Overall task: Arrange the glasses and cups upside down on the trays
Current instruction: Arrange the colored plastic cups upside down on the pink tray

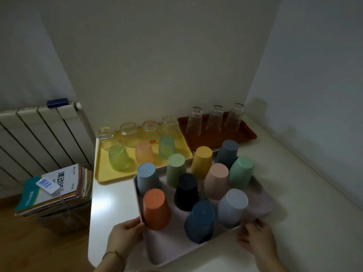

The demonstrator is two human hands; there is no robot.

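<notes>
Head view looks down on my two hands at the near end of the pink tray (pixel 169 246), which lies askew on the white table (pixel 110 203), toward its near edge. My left hand (pixel 125 234) grips the tray's left rim by the near left corner, thumb curled over the rim just beside the orange cup (pixel 156 209). My right hand (pixel 255 236) holds the near right edge, fingers curled onto the rim close to the light grey cup (pixel 231 208). Whether the tray is lifted off the table, I cannot tell.

Ten plastic cups stand upside down on this tray. Orange, dark blue cup (pixel 199 221) and light grey are nearest me. Behind them stand the light blue cup (pixel 147 178), black cup (pixel 185 191) and peach cup (pixel 216 180). At the far end are the sage green cup (pixel 175 169), yellow cup (pixel 201 162), slate cup (pixel 225 154) and mint cup (pixel 240 171).

Beyond, at the table's far left corner, the yellow tray (pixel 106 173) carries inverted glasses: four clear ones along its far edge and a green glass (pixel 118 158), pink glass (pixel 144 152) and teal glass (pixel 167 147) in front. The brown tray (pixel 216 140), just beside it against the wall, holds three tall clear glasses (pixel 214 118), mouths down.

Left of the table sit a stack of books (pixel 57 189) and a radiator (pixel 39 134).
</notes>
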